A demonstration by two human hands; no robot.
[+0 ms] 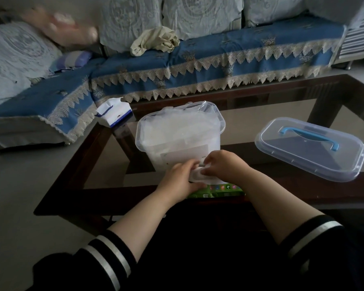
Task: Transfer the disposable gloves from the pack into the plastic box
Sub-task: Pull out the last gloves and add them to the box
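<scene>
Both grips pinch one white bunch of gloves (195, 174) at the mouth of the green pack (216, 191): my left hand (180, 182) closes on it from 9 o'clock, my right hand (223, 163) from 3 o'clock. Pack lies at the counter (281, 114) near edge. Plastic box (178, 131) stands just beyond at 12 o'clock, open, white gloves inside. Lid (311, 149) with blue handle rests at 3 o'clock, apart. Tissue pack (113, 112) at 11 o'clock.

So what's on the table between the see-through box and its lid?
Nothing: in the head view, only bare glass tabletop separates the plastic box from the lid.
</scene>
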